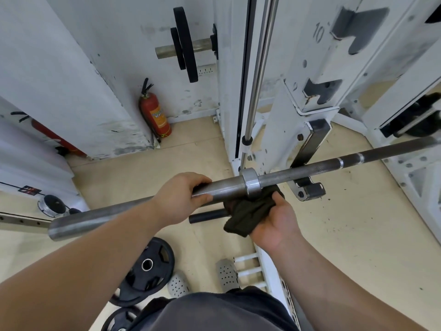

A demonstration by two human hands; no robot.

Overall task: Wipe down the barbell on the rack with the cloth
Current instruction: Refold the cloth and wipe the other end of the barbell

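Note:
A steel barbell [298, 172] lies across the white rack [310, 96], running from lower left to upper right. My left hand [181, 197] is wrapped around its thick sleeve, just left of the collar [249, 183]. My right hand [276, 223] holds a dark olive cloth [245, 211] bunched up against the underside of the bar, right at the collar. The bare sleeve end [71, 223] sticks out to the left.
Black weight plates [145, 271] lie on the wooden floor by my grey perforated shoes [226, 274]. A red fire extinguisher [155, 113] stands against the wall. More plates hang on a peg [185, 44] above. A chrome guide rod [259, 68] runs vertically beside the rack post.

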